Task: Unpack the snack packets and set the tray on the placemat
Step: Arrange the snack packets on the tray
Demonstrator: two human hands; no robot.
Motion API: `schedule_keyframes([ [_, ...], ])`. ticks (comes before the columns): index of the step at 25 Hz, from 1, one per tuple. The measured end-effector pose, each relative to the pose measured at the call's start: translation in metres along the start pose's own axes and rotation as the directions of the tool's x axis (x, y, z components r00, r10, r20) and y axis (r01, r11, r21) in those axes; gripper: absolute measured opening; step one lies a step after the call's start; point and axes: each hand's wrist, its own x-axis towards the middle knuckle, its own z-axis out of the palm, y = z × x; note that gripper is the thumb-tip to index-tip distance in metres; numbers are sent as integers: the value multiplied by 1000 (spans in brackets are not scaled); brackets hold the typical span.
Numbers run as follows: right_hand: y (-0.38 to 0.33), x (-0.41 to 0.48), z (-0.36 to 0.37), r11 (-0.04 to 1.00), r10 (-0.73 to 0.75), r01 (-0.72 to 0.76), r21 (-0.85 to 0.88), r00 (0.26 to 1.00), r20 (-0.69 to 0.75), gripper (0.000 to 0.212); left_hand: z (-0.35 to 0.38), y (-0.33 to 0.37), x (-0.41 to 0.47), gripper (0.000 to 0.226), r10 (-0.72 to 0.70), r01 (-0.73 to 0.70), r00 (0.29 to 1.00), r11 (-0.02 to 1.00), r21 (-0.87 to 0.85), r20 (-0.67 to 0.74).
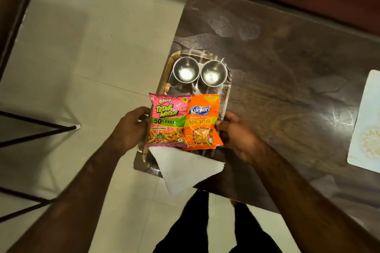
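Your left hand and right hand each close a grip on the tray, carrying two packets, above the tabletop edge.

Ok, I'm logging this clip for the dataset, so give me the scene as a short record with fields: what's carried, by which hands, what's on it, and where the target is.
carried item: tray, over the table's near left corner
left hand: grips the tray's left edge
right hand: grips the tray's right edge
on tray, far end: two steel cups, side by side, look empty
on tray, middle: pink snack packet and orange snack packet, both unopened
on tray, near end: white napkin, overhanging
placemat: right edge of view, on the table, apart from the tray
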Motion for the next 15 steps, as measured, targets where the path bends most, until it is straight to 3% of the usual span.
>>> schedule_keyframes([
  [5,6,3,7,998,-62,63,12,997,-45,32,0,1,10,17,-24,25,1000,998,51,-17],
  [12,16,2,-1,983,-180,172,-62,973,-147,35,10,-6,14,34,43,-31,997,986,164,-69],
  [15,23,-9,-19,979,-199,185,-90,963,-180,37,11,-10,13,29,26,-12,995,990,144,-96],
])
